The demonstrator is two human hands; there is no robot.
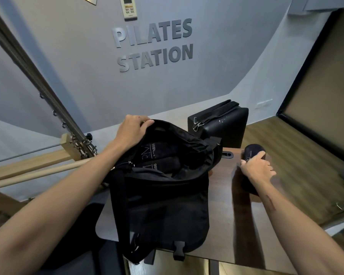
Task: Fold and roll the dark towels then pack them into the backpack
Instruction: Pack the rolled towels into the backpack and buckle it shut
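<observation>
A black backpack (pixel 167 205) lies on a brown wooden table (pixel 226 225) with its top wide open. My left hand (pixel 132 129) grips the far rim of the opening and holds it up. Inside lie two rolled dark towels (pixel 161 157) with white lettering, side by side. To the right of the backpack, on the table, a third rolled dark towel (pixel 253 151) stands under my right hand (pixel 256 167), whose fingers curl around it.
A black padded box (pixel 224 124) with straps and metal clips stands behind the backpack. Wooden bars and springs of a pilates frame (pixel 72 143) run along the left. The grey wall carries the words PILATES STATION. Wooden floor lies to the right.
</observation>
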